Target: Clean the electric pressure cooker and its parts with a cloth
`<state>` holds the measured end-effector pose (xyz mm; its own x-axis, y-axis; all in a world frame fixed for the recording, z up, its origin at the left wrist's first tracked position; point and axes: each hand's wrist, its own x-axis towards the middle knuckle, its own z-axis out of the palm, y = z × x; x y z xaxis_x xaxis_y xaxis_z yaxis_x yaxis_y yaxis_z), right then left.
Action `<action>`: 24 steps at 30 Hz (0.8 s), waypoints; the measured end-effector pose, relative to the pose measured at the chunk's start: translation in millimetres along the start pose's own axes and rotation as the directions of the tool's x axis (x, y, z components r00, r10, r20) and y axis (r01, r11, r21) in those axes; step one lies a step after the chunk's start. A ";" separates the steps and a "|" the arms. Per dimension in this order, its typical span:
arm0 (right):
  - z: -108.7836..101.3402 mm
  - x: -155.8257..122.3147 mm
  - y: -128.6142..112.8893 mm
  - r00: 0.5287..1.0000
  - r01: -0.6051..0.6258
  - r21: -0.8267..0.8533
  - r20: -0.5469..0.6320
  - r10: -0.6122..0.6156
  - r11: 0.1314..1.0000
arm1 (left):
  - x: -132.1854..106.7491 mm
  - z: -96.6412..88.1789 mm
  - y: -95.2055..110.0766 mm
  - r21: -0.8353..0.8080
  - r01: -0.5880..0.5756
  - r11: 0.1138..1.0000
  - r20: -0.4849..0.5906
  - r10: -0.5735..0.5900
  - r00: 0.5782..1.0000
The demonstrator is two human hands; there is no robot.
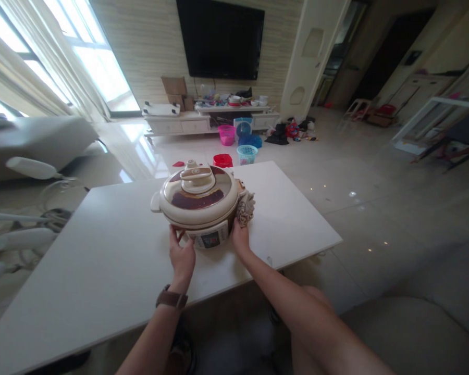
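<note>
Before you stands a plain white table [113, 245], its corners angling away from you. On it, toward the far edge, you have a cream cooker [199, 213], lidded, with its control panel facing you. A small clear piece [269, 260] lies near your edge. Beyond, your glossy tiled floor [316, 174] carries a pink basket [226, 136], a light-blue basket [247, 152] and a red basin [222, 160].

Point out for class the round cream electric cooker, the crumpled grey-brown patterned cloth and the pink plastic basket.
Round cream electric cooker [200, 214]: head view, front rim of its lid.
Crumpled grey-brown patterned cloth [245, 209]: head view, middle folds.
Pink plastic basket [226, 137]: head view, side wall.
</note>
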<state>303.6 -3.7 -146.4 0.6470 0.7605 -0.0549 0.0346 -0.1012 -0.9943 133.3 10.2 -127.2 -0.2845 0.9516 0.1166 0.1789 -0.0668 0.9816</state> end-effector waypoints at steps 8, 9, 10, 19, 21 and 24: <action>-11.8 -50.6 -12.8 0.998 -0.059 0.294 0.008 0.059 0.954 | 1.2 -3.1 -0.7 -0.018 -0.004 1.000 0.020 0.004 1.000; -19.9 -38.6 -18.7 0.997 -0.079 0.340 0.001 0.084 0.937 | 1.2 -3.2 -1.1 -0.021 -0.004 1.000 0.024 0.004 1.000; -28.6 -24.0 -24.4 0.992 -0.115 0.390 0.001 0.125 0.913 | 1.0 -3.2 -1.5 -0.020 -0.002 1.000 0.025 0.003 1.000; -105.3 72.5 -51.6 0.901 -0.433 0.504 0.252 0.353 0.747 | -10.5 7.0 2.2 -0.045 -0.005 0.999 0.026 0.006 1.000; -126.4 84.3 -48.4 0.894 -0.447 0.459 0.265 0.362 0.768 | -11.4 9.7 3.1 -0.035 -0.005 0.999 0.016 0.005 1.000; -163.7 100.1 -35.5 0.915 -0.392 0.243 0.006 0.402 0.887 | -10.2 11.8 3.5 -0.013 -0.007 1.000 0.011 0.007 1.000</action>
<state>491.9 -29.0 -101.6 0.6016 0.6593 -0.4510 -0.4081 -0.2317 -0.8831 148.0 3.8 -126.8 -0.2730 0.9542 0.1220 0.1688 -0.0773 0.9826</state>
